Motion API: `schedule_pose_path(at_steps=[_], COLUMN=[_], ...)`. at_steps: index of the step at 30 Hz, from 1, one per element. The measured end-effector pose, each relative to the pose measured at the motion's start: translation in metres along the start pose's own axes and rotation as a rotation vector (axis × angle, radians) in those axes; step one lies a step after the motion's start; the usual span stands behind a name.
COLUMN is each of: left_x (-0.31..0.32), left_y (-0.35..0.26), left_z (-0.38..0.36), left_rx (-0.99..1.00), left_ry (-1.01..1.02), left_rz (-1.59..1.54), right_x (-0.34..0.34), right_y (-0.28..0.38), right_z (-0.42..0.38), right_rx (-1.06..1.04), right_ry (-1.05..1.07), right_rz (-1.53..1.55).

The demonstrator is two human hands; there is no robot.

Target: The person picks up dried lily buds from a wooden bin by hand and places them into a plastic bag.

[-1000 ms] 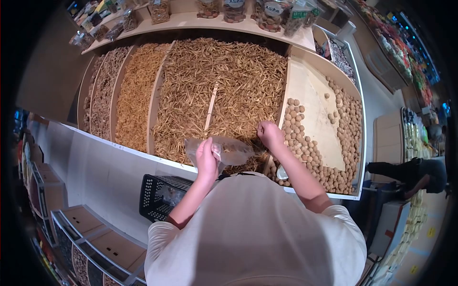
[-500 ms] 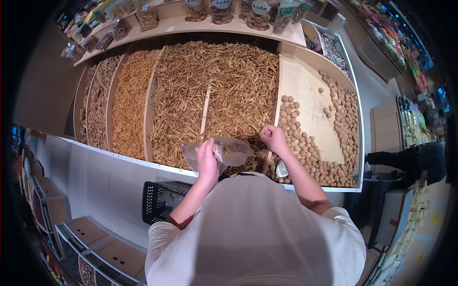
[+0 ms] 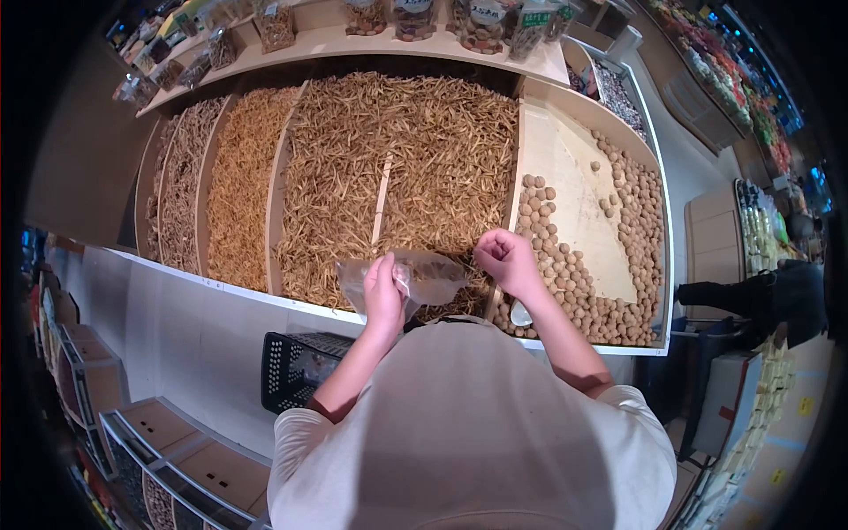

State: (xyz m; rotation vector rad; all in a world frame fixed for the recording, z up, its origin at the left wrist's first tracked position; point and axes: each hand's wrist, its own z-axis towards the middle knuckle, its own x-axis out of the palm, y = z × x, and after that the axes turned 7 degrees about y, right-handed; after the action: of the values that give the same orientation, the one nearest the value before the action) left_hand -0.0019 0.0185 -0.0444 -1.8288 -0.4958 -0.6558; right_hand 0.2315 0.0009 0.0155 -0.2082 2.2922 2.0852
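I have two hands, my left hand (image 3: 382, 291) and right hand (image 3: 505, 258), one clear bag (image 3: 433, 276), one black basket (image 3: 299, 369).

— What sits in the right hand (image 3: 505, 258)?
— Cannot tell; the fingers are curled into a fist and cover whatever is inside; the left hand (image 3: 383, 291) hides part of the clear plastic bag (image 3: 424, 276), so its mouth stays unseen.
— And the jars (image 3: 415, 16) on the top shelf?
— Cut off by the upper edge; labels too small to read.
— The black basket (image 3: 296, 367)?
— Half hidden behind the person's arm and shirt; the far aisle goods at right are blurred.
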Motion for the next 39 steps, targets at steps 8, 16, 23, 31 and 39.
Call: schedule_pose_path(at_steps=[8, 16, 23, 31, 39], left_x=[0.021, 0.007, 0.026, 0.023, 0.019], left_y=[-0.009, -0.008, -0.016, -0.009, -0.014], left_z=[-0.005, -0.006, -0.012, -0.01, -0.01], left_rx=[0.023, 0.021, 0.051, 0.042, 0.055], left_ry=[-0.077, -0.032, -0.127, -0.089, -0.133], left_rz=[0.002, -0.013, -0.009, 0.021, -0.003], right_x=[0.022, 0.042, 0.023, -0.005, 0.019], right_y=[0.001, -0.025, -0.028, -0.053, -0.079], right_z=[-0.007, 0.019, 0.008, 0.046, 0.09], right_rx=[0.073, -0.236, -0.138, -0.109, 0.11], right_ry=[0.158, 0.275, 0.14, -0.151, -0.034], right_rz=[-0.137, -0.604, -0.521, -0.691, -0.828])
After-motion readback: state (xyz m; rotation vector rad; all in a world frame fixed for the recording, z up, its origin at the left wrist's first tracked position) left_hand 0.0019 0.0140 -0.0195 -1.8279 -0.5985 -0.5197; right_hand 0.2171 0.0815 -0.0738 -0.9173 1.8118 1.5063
